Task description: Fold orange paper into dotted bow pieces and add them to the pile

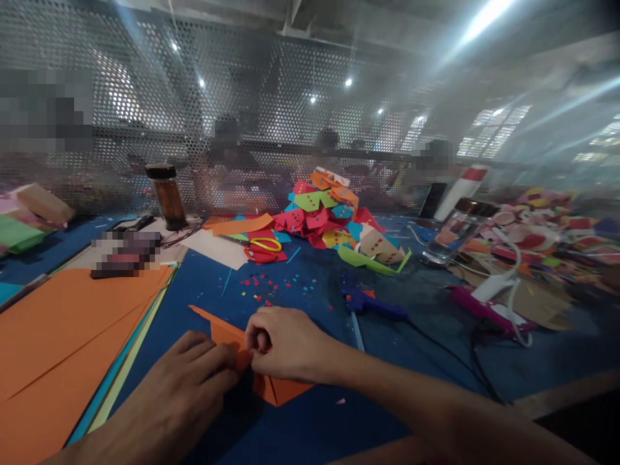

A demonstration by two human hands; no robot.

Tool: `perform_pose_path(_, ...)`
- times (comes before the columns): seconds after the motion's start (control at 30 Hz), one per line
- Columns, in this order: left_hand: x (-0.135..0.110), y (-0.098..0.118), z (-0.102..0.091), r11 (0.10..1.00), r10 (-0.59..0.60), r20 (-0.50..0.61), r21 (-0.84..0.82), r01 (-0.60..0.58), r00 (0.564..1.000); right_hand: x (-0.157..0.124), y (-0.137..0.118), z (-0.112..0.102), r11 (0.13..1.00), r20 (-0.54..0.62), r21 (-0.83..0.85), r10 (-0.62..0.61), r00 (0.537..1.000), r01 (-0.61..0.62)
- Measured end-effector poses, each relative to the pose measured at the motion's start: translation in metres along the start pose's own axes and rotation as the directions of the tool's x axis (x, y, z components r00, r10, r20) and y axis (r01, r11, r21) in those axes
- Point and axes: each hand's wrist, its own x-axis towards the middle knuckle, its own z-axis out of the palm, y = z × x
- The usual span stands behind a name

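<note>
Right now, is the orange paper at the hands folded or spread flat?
Folded, at least partly: a crease and angled edges show in the orange paper below the right hand.

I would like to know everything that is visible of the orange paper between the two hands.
The orange paper looks like plain, thin card with creases. One narrow end points toward the far left; a folded, pointed part shows on the near side. It lies over the blue table. Fingers of the left hand and right hand touch it, hiding its middle.
</note>
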Motion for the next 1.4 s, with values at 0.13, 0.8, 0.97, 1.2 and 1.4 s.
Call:
perform_pose_path(0.13,-0.001,-0.002,-0.003,0.999,0.038,0.039,0.015,-0.039,0.999,0.001,0.000,-0.001,1.000,0.009,0.010,0.015,1.000,-0.015)
perform_pose_path(0.8,0.004,0.005,-0.016,0.992,0.106,0.115,0.062,-0.114,0.988,-0.001,0.000,0.000,1.000,0.010,0.000,-0.007,1.000,0.007)
perform_pose_path(0.97,0.002,0.007,-0.020,0.994,0.089,0.098,0.055,-0.095,0.991,-0.001,0.000,-0.002,1.000,0.021,-0.001,-0.014,1.000,0.014)
perform_pose_path(1.2,0.002,0.007,-0.018,0.976,0.153,0.061,0.148,-0.160,0.986,-0.002,-0.002,-0.001,1.000,-0.011,0.005,-0.009,1.000,0.009)
perform_pose_path(1.4,0.002,0.007,-0.018,0.981,0.136,0.087,0.128,-0.147,0.987,-0.003,-0.004,0.001,0.999,-0.020,-0.038,-0.009,1.000,0.008)
